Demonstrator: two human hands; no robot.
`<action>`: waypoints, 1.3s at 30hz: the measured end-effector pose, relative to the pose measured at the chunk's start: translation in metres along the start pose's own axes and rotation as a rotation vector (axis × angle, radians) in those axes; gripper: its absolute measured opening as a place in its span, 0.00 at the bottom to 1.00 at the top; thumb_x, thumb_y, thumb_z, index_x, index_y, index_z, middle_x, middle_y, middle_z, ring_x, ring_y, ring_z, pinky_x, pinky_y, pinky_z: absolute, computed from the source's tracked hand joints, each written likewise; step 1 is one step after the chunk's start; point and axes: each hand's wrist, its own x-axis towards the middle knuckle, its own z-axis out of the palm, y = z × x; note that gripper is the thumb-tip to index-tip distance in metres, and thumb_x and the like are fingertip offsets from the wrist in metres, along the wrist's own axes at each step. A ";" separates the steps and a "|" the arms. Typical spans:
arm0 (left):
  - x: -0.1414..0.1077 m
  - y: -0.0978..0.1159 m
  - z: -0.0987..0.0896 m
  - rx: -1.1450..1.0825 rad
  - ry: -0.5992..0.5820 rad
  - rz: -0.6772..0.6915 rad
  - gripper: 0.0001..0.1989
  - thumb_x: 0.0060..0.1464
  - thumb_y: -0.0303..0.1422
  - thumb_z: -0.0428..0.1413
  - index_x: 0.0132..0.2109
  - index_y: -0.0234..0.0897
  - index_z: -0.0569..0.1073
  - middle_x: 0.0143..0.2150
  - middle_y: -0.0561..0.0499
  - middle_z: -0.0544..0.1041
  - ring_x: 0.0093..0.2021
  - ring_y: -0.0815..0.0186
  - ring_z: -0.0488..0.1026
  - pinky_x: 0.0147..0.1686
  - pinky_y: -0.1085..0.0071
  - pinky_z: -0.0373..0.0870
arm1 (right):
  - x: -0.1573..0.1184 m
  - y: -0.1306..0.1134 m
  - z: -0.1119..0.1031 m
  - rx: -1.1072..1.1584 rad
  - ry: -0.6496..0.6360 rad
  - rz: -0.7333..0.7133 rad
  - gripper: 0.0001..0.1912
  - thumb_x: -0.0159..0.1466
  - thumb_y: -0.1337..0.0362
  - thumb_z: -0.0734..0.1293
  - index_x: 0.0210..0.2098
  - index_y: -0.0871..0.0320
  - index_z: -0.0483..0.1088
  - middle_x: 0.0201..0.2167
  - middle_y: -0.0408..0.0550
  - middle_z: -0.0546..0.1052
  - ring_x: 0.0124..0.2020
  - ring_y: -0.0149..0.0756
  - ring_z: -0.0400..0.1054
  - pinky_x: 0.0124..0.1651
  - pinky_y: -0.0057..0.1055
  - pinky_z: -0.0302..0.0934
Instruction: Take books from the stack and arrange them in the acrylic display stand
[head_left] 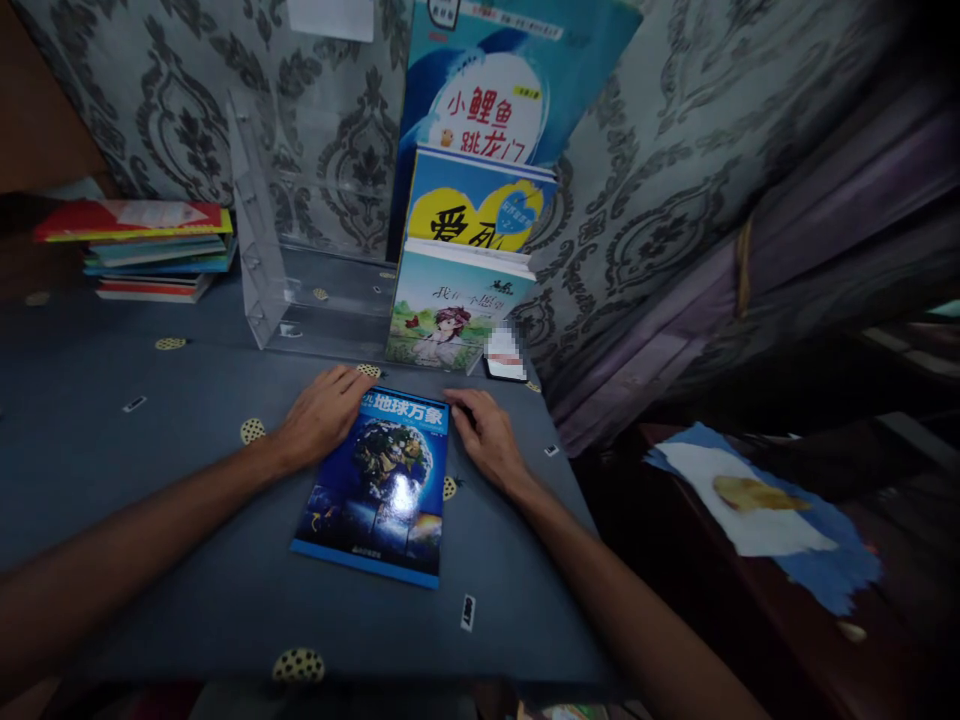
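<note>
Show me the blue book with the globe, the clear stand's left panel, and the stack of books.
Blue book (381,488): head view, middle of its front cover.
Left panel (259,240): head view, middle of its face.
Stack of books (157,250): head view, front edges, mid-stack.

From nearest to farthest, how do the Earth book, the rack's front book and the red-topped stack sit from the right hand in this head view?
1. Earth book, beside the right hand.
2. Front book, beyond the hand.
3. Red-topped stack, far left.

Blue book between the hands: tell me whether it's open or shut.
Shut. The blue book lies with its front cover up and no inside page showing; the left hand overlaps its upper left edge.
</note>
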 end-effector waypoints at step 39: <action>0.002 -0.004 0.003 0.116 -0.063 0.128 0.16 0.62 0.23 0.46 0.50 0.35 0.75 0.48 0.43 0.74 0.48 0.57 0.69 0.49 0.63 0.68 | -0.013 -0.047 0.007 -0.137 -0.319 -0.397 0.49 0.57 0.33 0.67 0.68 0.55 0.58 0.66 0.62 0.64 0.67 0.56 0.56 0.67 0.56 0.52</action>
